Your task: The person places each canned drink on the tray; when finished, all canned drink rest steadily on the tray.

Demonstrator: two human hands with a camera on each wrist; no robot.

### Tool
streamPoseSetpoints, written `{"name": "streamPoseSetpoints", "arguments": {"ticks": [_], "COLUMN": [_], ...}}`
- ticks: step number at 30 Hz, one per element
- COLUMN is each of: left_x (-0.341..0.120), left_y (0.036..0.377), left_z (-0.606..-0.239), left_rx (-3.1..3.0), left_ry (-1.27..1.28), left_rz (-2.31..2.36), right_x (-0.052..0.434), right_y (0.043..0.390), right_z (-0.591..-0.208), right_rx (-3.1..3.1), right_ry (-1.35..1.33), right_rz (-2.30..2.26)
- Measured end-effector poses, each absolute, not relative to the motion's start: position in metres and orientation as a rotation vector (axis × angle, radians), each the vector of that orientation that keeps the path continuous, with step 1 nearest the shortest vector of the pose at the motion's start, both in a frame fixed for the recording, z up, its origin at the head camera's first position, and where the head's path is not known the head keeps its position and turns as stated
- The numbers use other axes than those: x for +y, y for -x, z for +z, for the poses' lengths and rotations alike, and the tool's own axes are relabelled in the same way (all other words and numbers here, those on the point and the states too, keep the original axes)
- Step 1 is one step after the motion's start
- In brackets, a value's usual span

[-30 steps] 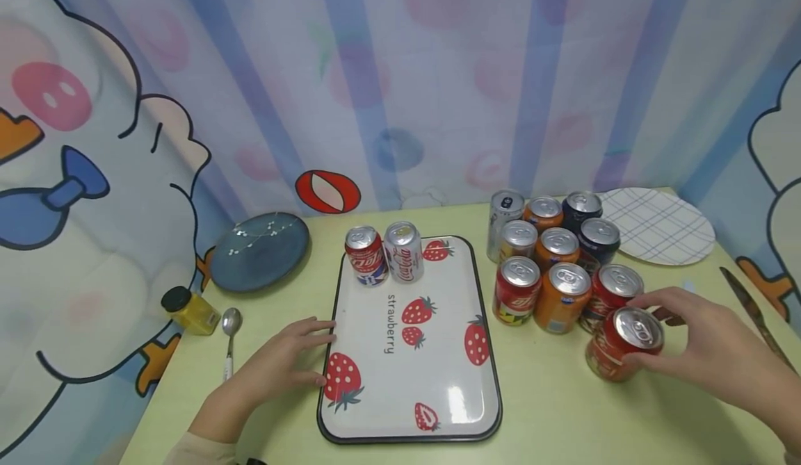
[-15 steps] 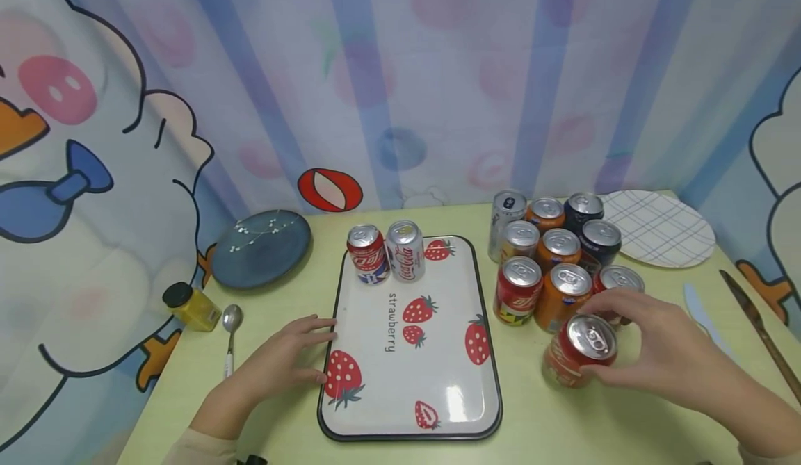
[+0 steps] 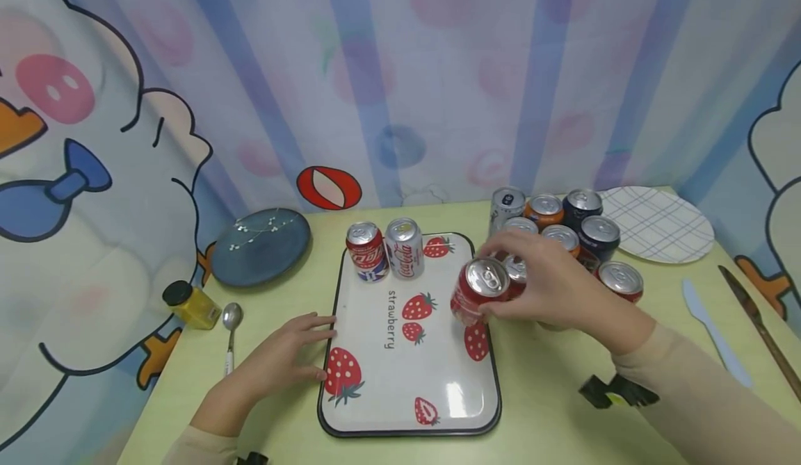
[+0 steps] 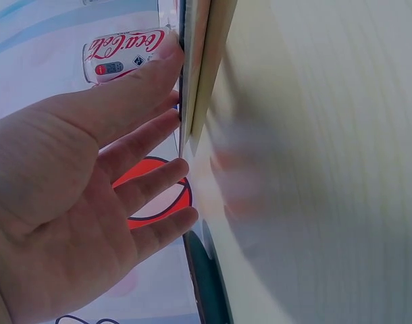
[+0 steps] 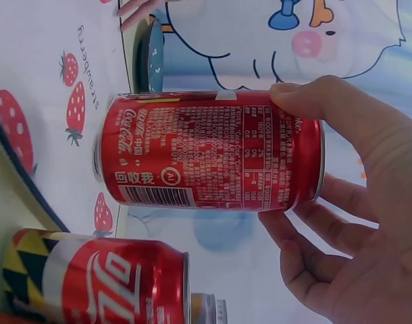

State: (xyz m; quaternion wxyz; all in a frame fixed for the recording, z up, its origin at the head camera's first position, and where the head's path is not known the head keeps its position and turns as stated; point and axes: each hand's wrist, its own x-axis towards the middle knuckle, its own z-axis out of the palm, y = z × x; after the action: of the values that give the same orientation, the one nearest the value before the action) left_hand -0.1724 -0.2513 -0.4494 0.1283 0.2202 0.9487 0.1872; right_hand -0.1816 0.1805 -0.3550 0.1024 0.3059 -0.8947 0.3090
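Tray (image 3: 438,381) holding two cans (image 3: 386,249), right hand (image 3: 551,281) gripping red can (image 3: 477,297), left hand (image 3: 278,364) flat

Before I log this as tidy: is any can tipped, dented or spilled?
Nothing stands out. The right hand holds a red can above the tray; the two cans on it and the cluster stand upright, with no spill seen.

Playroom: cartoon curtain (image 3: 400,83), table (image 3: 551,409).
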Motion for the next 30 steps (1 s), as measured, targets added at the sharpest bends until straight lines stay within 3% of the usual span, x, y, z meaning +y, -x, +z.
{"name": "streamPoseSetpoints", "arguments": {"ticks": [17,30], "left_x": [-0.251,-0.253], "left_y": [0.173,0.174], "left_z": [-0.453,-0.453], "left_rx": [2.778,2.756], "left_ry": [-0.66,-0.635], "left_rz": [0.537,0.571], "right_x": [0.125,0.119], "right_y": [0.284,0.311], "right_z": [-0.368,-0.387], "right_rx": [-2.899,-2.987], "right_ry": [-0.664,-0.572], "right_rz": [0.921,0.917]}}
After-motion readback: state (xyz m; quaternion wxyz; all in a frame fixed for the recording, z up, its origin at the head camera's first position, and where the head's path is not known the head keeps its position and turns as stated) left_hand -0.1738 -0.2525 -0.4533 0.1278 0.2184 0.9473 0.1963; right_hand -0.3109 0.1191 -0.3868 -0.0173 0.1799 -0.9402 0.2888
